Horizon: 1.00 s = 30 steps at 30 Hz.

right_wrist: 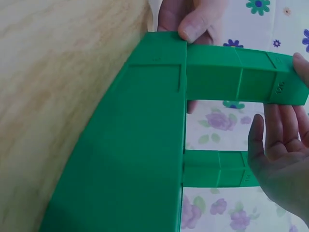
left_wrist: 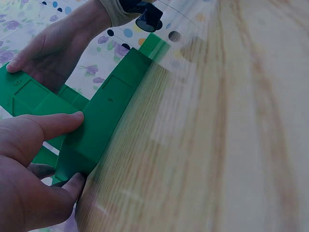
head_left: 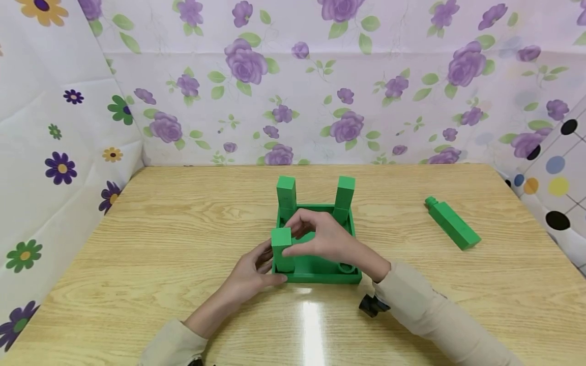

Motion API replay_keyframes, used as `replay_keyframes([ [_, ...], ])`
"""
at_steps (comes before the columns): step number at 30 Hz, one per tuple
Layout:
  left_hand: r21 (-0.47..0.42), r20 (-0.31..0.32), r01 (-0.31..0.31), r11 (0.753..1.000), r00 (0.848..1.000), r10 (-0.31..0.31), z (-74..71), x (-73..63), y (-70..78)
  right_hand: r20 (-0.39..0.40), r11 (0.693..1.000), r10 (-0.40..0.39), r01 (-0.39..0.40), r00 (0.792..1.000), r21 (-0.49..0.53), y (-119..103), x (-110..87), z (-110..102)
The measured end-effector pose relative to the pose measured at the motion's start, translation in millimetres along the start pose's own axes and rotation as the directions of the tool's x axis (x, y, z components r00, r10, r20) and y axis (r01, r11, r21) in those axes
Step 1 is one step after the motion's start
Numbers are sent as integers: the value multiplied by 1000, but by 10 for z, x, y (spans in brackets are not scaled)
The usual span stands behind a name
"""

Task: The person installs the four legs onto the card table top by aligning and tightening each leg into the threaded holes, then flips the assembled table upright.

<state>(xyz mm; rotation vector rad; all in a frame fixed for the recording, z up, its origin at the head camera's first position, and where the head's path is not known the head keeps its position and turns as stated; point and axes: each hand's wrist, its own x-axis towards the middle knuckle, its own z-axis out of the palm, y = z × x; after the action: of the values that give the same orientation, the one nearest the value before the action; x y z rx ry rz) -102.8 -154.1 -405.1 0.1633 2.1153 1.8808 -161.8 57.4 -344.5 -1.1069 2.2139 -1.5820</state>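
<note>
A green square frame (head_left: 320,278) with raised edges, like a small upturned table, rests on the tabletop. My right hand (head_left: 322,236) pinches the top of the front-left green leg (head_left: 281,249) between thumb and fingers; the leg stands upright in its corner. Around that same corner, my left hand (head_left: 249,274) grips the frame, its thumb on the front edge. Two more upright legs stand at the back-left (head_left: 286,195) and back-right (head_left: 345,195) corners. The front-right corner shows a round socket (head_left: 346,268), partly behind my right wrist.
A loose green leg (head_left: 453,223) with a threaded end lies on the wooden table (head_left: 183,218) to the right. Flowered cloth (head_left: 302,81) hangs behind the table and at the sides. A black wrist device (head_left: 373,306) sits under the right sleeve.
</note>
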Motion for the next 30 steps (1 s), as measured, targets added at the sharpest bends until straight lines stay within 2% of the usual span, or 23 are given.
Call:
replay_keyframes([
  [4,2,-6,-6,1000,1000,6,-4,3,5,-19,1000,7,-7,1000,-21,-34,-4,14],
  [6,3,-11,-6,1000,1000,6,-3,0,8,-4,999,12,-12,1000,-35,-50,-2,5],
  [10,0,-7,-7,1000,1000,7,3,-3,10,87,998,29,-25,996,-51,-58,0,-63],
  [14,-6,4,-7,1000,1000,7,5,-9,15,208,999,16,-8,978,-39,-47,13,-147],
  [17,-10,6,-5,1000,1000,5,5,-8,9,282,1000,-16,10,959,23,-39,50,-186],
  [19,-9,6,-8,1000,1000,8,3,-5,3,323,994,-39,4,946,108,-32,85,-199],
  [24,-1,15,-25,1000,1000,25,-1,-4,-1,387,946,-68,-63,919,316,5,143,-204],
  [26,0,18,-30,1000,999,30,-1,-4,-4,389,940,-60,-79,919,333,14,145,-201],
  [30,2,15,-36,999,999,36,-3,-5,7,357,952,-30,-83,934,296,4,146,-182],
])
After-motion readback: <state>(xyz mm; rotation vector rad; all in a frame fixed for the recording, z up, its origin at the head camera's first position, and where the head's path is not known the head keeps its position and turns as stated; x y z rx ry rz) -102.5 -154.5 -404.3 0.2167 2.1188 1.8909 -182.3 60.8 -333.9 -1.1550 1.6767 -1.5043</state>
